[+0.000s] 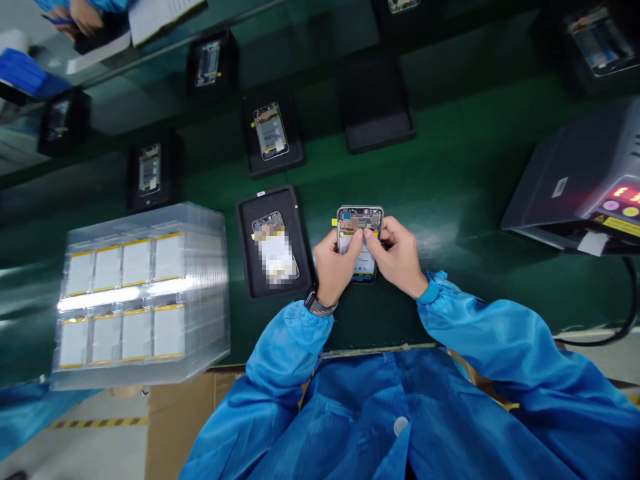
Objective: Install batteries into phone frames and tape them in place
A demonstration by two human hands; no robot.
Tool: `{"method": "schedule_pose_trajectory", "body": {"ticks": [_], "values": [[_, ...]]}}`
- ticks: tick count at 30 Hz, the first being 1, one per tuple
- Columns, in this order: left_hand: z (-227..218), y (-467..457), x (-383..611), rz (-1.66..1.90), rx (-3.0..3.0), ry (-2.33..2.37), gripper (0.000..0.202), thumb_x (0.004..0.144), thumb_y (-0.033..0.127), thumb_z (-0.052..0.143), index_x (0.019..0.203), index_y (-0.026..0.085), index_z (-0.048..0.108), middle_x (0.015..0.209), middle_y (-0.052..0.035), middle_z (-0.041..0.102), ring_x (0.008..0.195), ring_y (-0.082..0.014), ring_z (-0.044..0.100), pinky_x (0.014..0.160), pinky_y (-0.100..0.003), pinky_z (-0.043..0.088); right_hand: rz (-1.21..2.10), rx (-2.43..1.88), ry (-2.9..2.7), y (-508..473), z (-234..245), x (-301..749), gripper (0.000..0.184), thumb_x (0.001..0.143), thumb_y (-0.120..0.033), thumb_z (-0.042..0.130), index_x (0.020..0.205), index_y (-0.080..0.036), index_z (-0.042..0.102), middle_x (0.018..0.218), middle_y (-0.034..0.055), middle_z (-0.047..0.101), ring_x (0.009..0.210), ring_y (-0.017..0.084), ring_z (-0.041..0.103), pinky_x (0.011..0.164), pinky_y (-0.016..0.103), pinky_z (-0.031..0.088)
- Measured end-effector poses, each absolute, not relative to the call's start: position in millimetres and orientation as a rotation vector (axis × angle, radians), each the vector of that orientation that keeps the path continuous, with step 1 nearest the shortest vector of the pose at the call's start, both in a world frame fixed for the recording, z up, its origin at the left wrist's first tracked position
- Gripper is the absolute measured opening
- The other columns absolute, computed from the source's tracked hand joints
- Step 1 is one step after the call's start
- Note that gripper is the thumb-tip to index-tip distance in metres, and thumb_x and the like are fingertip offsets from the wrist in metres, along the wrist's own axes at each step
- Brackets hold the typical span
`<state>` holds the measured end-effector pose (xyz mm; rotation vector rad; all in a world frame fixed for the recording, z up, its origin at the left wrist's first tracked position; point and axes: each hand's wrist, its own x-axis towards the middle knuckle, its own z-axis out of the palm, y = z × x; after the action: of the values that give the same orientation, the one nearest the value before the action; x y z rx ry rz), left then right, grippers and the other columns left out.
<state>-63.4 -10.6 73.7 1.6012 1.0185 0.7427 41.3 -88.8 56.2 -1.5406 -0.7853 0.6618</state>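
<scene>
An opened smartphone (361,217), its circuit board and battery exposed, is held between my two hands above the green bench. My left hand (336,261) grips its left edge, the thumb pressing on the inside just below the circuit board. Around the right edge closes my right hand (397,257), with its thumb beside the left one. A yellow tab sticks out at the phone's upper left. Whatever lies under the thumbs is hidden. Left of my hands, a black tray (245,267) holds another opened phone (269,223), partly blurred out.
A stack of clear trays with batteries (125,293) stands at the left. Further black trays, one with a phone (271,131) and one bare tray (375,100), lie behind. A dark machine (575,173) with a red display sits at right. Another person's hands (83,19) show at upper left.
</scene>
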Motion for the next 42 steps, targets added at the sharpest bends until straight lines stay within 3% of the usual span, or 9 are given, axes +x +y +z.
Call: {"method": "schedule_pose_trajectory", "body": {"ticks": [9,16,31,42], "values": [[72.0,-9.0,-60.4,0.692,1.543,1.027,0.026,0.083,0.039,0.072,0.079,0.014,0.073,0.067,0.0001,0.063,0.06,-0.012,0.05,0.058,-0.023,0.04,0.564,-1.54,-0.735,-88.1,56.1,39.2,0.018,0.092,-0.034,0.065,0.084,-0.019,0.06,0.068,-0.0018,0.059,0.059,0.012,0.049,0.056,0.025,0.038],[69.2,-7.5,-61.7,0.699,1.485,0.932,0.029,0.087,0.043,0.07,0.088,0.014,0.073,0.074,-0.0011,0.066,0.063,-0.012,0.052,0.059,-0.022,0.042,0.648,-1.447,-0.77,-91.0,57.1,40.3,0.021,0.098,-0.04,0.061,0.103,-0.02,0.064,0.075,-0.0006,0.064,0.065,0.015,0.058,0.061,0.026,0.045],[72.9,-10.5,-63.6,0.718,1.589,0.982,0.024,0.088,0.038,0.067,0.085,0.014,0.071,0.071,0.0002,0.062,0.063,-0.0116,0.049,0.058,-0.022,0.039,0.56,-1.502,-0.818,-90.8,59.0,40.3,0.02,0.097,-0.038,0.062,0.087,-0.021,0.057,0.07,-0.0023,0.06,0.059,0.012,0.048,0.057,0.025,0.037],[70.9,-10.8,-60.5,0.725,1.546,0.983,0.023,0.086,0.036,0.068,0.086,0.013,0.071,0.075,-0.0012,0.066,0.065,-0.0125,0.053,0.06,-0.023,0.042,0.585,-1.497,-0.743,-88.6,56.0,37.2,0.02,0.095,-0.04,0.063,0.09,-0.02,0.061,0.075,-0.0007,0.062,0.064,0.014,0.054,0.06,0.026,0.043]]}}
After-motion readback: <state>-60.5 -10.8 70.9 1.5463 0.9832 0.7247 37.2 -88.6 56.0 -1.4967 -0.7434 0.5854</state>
